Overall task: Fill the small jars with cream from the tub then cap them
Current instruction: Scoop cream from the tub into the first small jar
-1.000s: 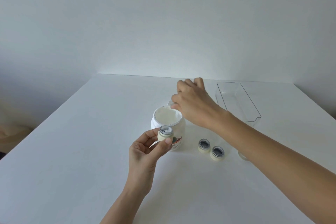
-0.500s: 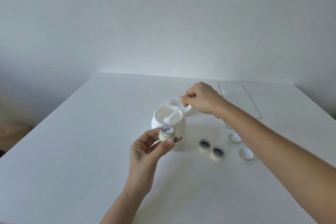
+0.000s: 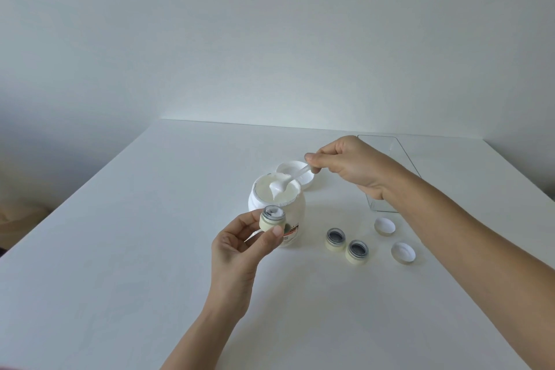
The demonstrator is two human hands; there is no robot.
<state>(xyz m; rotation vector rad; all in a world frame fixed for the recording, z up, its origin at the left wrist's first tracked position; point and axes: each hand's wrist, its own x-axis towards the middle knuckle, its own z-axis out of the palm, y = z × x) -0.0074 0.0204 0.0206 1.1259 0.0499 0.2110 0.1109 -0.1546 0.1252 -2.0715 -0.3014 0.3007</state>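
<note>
An open white cream tub stands mid-table, full of cream. My right hand pinches a small clear spoon whose bowl, loaded with cream, sits over the tub's mouth. My left hand holds a small cream-coloured jar upright just in front of the tub; some white cream shows inside it. Two more open small jars stand to the right of the tub. Two white jar caps lie beside them.
The tub's white lid lies behind the tub. A clear plastic tray sits at the back right, partly behind my right forearm. The white table ends at a wall at the back.
My right hand picked up the spoon from behind the tub, dipped it in and now lifts a scoop of cream. My left hand kept the small jar nearly still.
</note>
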